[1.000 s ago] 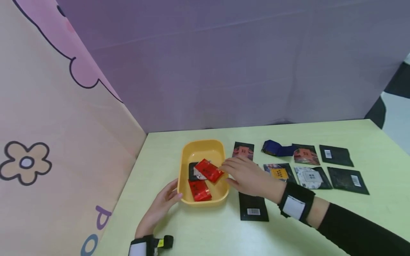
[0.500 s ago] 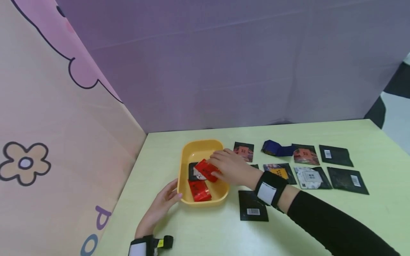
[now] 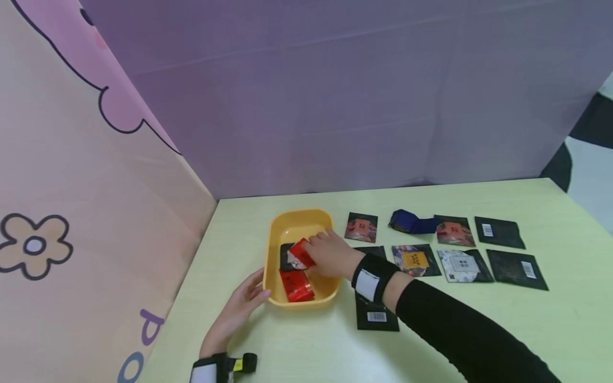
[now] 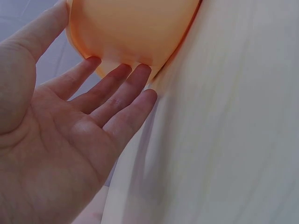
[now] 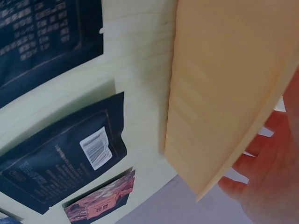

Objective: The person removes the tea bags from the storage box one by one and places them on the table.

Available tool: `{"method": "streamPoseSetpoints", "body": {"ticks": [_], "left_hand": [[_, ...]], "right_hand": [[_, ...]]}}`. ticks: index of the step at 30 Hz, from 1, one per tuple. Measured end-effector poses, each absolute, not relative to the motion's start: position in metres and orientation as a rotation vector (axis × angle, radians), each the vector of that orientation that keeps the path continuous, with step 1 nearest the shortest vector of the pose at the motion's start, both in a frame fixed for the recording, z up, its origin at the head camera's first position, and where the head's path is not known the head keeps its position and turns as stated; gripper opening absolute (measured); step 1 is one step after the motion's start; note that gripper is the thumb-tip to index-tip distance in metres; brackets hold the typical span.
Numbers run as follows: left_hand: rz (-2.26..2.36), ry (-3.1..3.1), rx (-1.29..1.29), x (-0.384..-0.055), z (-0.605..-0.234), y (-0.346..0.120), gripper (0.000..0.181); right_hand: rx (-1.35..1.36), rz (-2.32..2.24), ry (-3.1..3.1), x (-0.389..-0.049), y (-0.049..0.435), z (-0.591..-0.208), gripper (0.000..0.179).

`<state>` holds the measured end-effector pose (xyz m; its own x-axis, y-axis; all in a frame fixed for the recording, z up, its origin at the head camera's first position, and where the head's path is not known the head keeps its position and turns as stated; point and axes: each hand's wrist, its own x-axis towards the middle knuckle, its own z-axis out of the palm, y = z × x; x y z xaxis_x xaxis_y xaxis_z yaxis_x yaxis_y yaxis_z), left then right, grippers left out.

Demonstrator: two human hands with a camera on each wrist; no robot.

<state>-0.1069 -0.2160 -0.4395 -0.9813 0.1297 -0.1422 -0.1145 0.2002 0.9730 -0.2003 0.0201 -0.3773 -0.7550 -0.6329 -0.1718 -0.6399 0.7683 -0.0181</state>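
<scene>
A yellow plastic tray (image 3: 292, 219) stands on the table's left part. My left hand (image 3: 244, 303) steadies it at the near left corner, fingertips against the outer wall, as the left wrist view shows. My right hand (image 3: 331, 256) reaches over the right rim, its fingers curled on the right end of a red sachet (image 3: 300, 252) that the hand partly hides. Below lies a second red sachet (image 3: 297, 286), and at the left a black sachet (image 3: 285, 258) with a pale print. In the right wrist view the fingers (image 5: 261, 163) show beyond the tray wall.
Flat black sachets lie right of the tray, one with a red print (image 3: 361, 227), one with a yellow print (image 3: 414, 259), one with a white print (image 3: 463, 265). A folded dark blue packet (image 3: 413, 221) lies behind them. A purple cloth (image 3: 335, 106) hangs behind the table.
My right hand has moved left, from the tray's right rim into it, and now covers more of the upper red sachet. The left hand keeps its place on the tray.
</scene>
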Motion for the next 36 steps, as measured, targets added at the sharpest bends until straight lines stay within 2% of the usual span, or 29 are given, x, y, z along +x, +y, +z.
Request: {"method": "streamPoseSetpoints", "body": {"ticks": [15,36], "left_hand": [[1.861,2.284,-0.018,-0.107,-0.437,-0.215,0.056],[1.874,2.275,0.012,-0.106,-0.439,-0.216,0.057]], "right_hand": [[-1.021,0.237,2.798,-0.199,0.010,-0.389,0.052],[-1.110,0.010,2.913,-0.195,0.017,-0.386,0.045]]}}
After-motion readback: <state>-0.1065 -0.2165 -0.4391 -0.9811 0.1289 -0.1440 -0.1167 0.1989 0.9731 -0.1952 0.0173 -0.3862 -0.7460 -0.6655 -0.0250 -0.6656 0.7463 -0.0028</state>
